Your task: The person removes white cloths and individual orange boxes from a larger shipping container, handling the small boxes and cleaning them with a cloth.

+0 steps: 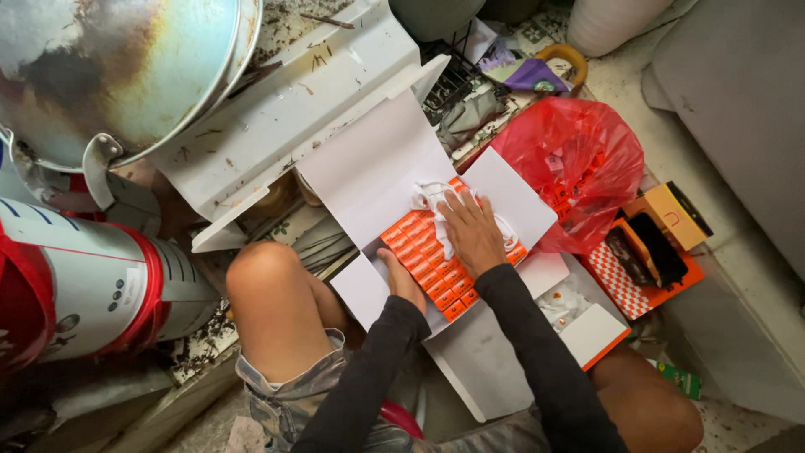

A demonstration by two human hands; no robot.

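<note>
While the person sits low with bare knees either side of the work, both hands rest inside an open white carton [369, 164] whose flaps are folded outward. Left of the left hand, well apart, a large dented metal pot [109, 67] stands above a red-and-white cylindrical appliance [92, 281]. Left hand [401, 277]: lies at the near-left edge of a block of small orange boxes [432, 264], thumb up against the packed rows; whether the fingers are curled round anything cannot be told, as they are hidden beside the block. The orange boxes sit in tight rows inside the carton, directly between and beneath the two hands. Right hand [471, 231]: flat, fingers spread and extended, palm down on the boxes, fingertips pressing a crumpled piece of white plastic wrap [429, 200] against the far end of the rows; it grasps nothing. Just right of the right hand, beyond the carton flap, a red plastic bag [579, 159] holds more orange items. Further right, an orange tray [625, 289] with dark contents lies on the floor, with a small white box with orange edge [594, 334] near it.
</note>
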